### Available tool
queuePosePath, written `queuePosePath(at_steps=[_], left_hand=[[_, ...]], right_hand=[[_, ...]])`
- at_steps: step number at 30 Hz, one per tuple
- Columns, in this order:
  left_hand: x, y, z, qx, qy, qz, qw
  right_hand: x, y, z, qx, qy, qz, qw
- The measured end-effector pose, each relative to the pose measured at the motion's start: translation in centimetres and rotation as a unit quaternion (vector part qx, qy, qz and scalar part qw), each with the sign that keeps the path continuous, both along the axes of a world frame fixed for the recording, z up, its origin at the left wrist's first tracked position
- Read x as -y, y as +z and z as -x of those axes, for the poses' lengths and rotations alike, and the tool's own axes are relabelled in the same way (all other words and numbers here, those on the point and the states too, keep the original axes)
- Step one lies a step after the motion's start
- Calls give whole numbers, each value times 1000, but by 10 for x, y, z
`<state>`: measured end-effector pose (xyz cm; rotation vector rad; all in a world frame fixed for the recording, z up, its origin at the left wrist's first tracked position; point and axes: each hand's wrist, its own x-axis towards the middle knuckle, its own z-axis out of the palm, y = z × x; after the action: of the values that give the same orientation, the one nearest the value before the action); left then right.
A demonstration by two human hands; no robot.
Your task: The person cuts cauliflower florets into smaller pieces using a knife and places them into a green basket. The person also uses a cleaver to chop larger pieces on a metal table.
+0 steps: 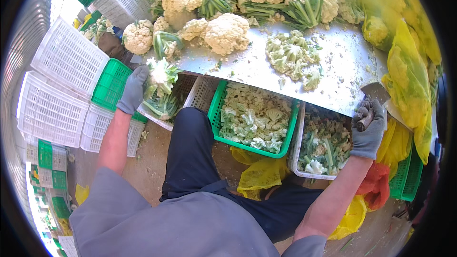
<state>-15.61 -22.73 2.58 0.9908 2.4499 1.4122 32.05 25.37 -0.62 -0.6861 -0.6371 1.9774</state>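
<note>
In a grey glove, my left hand (133, 89) is at the left end of the metal table (246, 60), gripping a trimmed cauliflower stump (160, 75) with pale cut stalks and green leaves. It hangs over a white crate (159, 122), where a leafy piece (162, 106) lies. My right hand (367, 125), gloved too, holds a broad-bladed knife (376, 92) by its handle at the table's right end. Cut florets (292, 53) lie heaped on the tabletop. Whole cauliflowers (226, 33) are piled along its far side.
Below the table edge, a green crate (210, 112) holds florets; a white crate (296, 157) beside it holds leafy scraps. White plastic crates (53, 109) are stacked at left. Yellow mesh bags (408, 75) of cauliflower stand at right. A red mesh bag (375, 185) lies low at right.
</note>
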Motion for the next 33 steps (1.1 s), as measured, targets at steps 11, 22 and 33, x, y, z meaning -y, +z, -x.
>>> queuePosePath(at_steps=[11, 22, 33], left_hand=[[-101, -69, -14, -132, -46, 122, 983], [-465, -73, -189, -347, -320, 113, 874], [-569, -111, -230, -262, -302, 374, 837]], right_hand=[[16, 1, 32, -4, 22, 34, 999], [17, 10, 36, 10, -13, 55, 998], [11, 9, 27, 34, -26, 62, 997]])
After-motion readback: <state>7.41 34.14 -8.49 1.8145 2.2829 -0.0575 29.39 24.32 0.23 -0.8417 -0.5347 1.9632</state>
